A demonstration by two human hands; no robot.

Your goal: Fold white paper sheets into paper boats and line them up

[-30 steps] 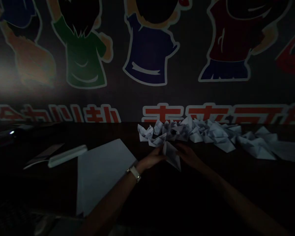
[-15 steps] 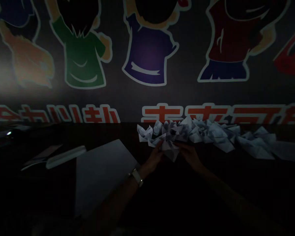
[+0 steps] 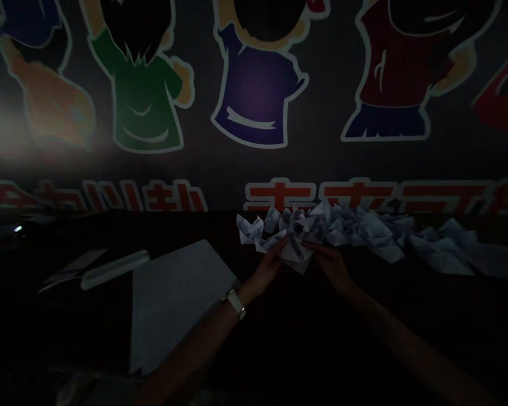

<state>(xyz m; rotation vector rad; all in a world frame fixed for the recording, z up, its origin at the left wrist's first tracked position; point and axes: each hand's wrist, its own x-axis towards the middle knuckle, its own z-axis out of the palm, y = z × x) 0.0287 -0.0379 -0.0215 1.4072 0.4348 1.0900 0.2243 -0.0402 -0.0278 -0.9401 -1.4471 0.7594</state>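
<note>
**Left hand [image 3: 266, 272] and right hand [image 3: 329, 268] pinch a folded paper boat [image 3: 295, 254] at a dark counter [image 3: 364, 321]**

From the head view, in dim light, the boat sits at lower centre, raised just off the counter between the hands. The fingers [image 3: 280, 247] of both hands are clenched on its sides, though shadow hides the exact grip. A wristwatch [image 3: 236, 303] circles the left wrist. Just beyond the boat, a heap of paper boats [image 3: 355, 231] stretches toward the right of the frame, almost touching the hands. At lower left lies a stack of white paper [image 3: 178, 304], with a white tube [image 3: 114, 269] beside it. A mural of cartoon figures [image 3: 258, 96] and red lettering [image 3: 322, 194] fill the wall above. The risks: squeezing too hard could crush the creases, and a knuckle could knock the neighbouring boats out of place.
</note>
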